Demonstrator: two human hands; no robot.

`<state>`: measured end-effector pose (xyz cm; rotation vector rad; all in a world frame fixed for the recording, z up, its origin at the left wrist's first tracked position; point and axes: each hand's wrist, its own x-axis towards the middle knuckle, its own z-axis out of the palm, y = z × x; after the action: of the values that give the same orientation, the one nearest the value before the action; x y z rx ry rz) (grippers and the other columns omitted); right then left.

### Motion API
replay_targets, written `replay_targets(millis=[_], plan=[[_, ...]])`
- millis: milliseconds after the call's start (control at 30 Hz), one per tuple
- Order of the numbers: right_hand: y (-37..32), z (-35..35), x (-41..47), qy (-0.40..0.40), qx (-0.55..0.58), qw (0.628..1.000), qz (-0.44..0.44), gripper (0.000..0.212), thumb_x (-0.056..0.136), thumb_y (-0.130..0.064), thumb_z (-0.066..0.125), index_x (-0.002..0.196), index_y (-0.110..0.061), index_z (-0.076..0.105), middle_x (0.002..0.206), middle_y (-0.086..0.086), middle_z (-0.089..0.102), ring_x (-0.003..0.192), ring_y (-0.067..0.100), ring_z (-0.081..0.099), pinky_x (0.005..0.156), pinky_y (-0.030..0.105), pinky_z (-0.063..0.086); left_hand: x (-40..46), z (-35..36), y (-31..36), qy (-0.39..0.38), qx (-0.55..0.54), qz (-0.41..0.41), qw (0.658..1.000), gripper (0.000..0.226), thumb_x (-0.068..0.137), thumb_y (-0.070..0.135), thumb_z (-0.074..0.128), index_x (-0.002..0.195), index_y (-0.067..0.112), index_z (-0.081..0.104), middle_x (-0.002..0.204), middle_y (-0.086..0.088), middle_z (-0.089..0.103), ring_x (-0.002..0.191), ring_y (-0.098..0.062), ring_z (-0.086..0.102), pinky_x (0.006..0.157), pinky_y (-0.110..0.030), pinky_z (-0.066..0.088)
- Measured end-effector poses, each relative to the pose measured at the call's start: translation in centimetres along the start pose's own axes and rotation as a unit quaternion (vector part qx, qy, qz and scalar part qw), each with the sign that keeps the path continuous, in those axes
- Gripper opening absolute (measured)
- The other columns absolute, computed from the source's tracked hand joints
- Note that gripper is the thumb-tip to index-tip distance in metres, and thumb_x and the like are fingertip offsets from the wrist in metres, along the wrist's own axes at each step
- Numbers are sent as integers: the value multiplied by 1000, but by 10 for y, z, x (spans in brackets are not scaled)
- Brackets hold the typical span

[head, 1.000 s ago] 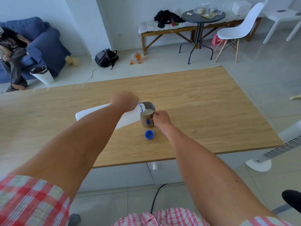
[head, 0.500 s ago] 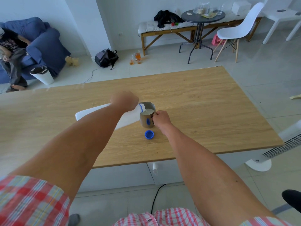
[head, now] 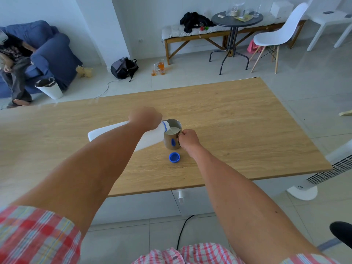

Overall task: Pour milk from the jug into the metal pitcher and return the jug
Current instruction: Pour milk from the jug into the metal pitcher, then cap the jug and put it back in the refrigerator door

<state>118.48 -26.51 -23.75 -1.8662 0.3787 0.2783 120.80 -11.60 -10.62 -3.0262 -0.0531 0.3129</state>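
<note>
The left hand (head: 145, 118) is keeping a full grip on the white jug (head: 152, 137), tipping its mouth over the metal pitcher (head: 172, 141) as milk is streaming in. The right hand (head: 188, 139) is pinching the pitcher's handle, the pitcher standing mid-bench (head: 238, 130) with the blue cap (head: 174, 157) lying just in front.

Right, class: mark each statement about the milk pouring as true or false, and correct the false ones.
1. The left hand holds the jug tilted over the pitcher. True.
2. The pitcher is empty. False: there is milk in it.
3. The blue cap lies on the table, nearer the person than the pitcher. True.
4. The right hand rests flat on the table. False: it holds the pitcher's handle.
5. The cap is on the jug. False: it is off.
</note>
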Motion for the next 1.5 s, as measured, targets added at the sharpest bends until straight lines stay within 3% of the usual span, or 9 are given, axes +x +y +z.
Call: replay_targets(millis=[267,500,700,833,1000,1100,1200,1333,1500], plan=[[-2,-2,-3,0,0,1000,-5,24,97,-4,43,85,-8,64,82,11,61,73,23,51,66,35,42,0,1,-2,5,-6,5,1000,30,100,30,38,97,13,62,85,-7,59,86,-30,61,77,-40,47],[1,0,-3,15,-16,1000,-6,29,101,-10,43,99,6,67,86,11,64,76,24,56,69,36,46,-8,7,-9,6,-56,-21,998,25,99,25,38,95,12,60,87,-8,59,87,-32,61,83,-43,51],[0,2,-8,46,-35,998,-13,32,104,-15,43,77,-12,61,86,10,68,76,26,61,74,41,55,-16,21,-20,16,-156,-58,986,33,97,32,36,80,13,57,81,-7,59,68,-25,54,64,-34,39],[4,6,-14,76,-20,997,-18,28,100,-21,46,78,-8,58,90,19,73,80,40,70,80,53,61,-29,23,-29,43,-247,-75,965,35,96,30,35,69,10,44,70,-5,46,58,-22,39,54,-32,28],[3,10,-49,166,-48,983,-63,29,103,-45,48,110,-17,53,114,-4,57,87,27,63,78,40,49,-37,16,-45,87,-367,-110,919,39,95,37,33,69,9,42,69,-6,46,62,-27,41,57,-33,32],[16,17,-73,205,-106,965,-125,31,103,-45,50,104,-15,53,106,-2,59,84,25,60,72,35,40,-43,13,-57,125,-438,-143,879,43,98,38,34,66,9,36,66,-4,42,58,-24,38,55,-32,30],[36,28,-79,150,-213,952,-161,32,101,-47,56,107,-15,57,110,-2,60,85,22,63,70,33,44,-48,16,-67,166,-533,-158,815,40,97,34,36,64,13,27,64,-2,32,57,-19,28,55,-32,24],[49,38,-80,76,-306,942,-115,47,97,-49,63,132,-19,55,129,4,50,101,28,65,77,39,53,-51,29,-74,210,-618,-166,739,35,94,33,35,67,11,34,69,-8,33,59,-18,27,53,-32,23],[50,41,-77,51,-320,942,-88,44,98,-44,66,136,-23,57,129,6,49,105,29,63,79,36,47,-58,46,-73,235,-661,-178,690,39,95,29,34,66,2,36,68,-10,35,62,-21,28,55,-36,24]])
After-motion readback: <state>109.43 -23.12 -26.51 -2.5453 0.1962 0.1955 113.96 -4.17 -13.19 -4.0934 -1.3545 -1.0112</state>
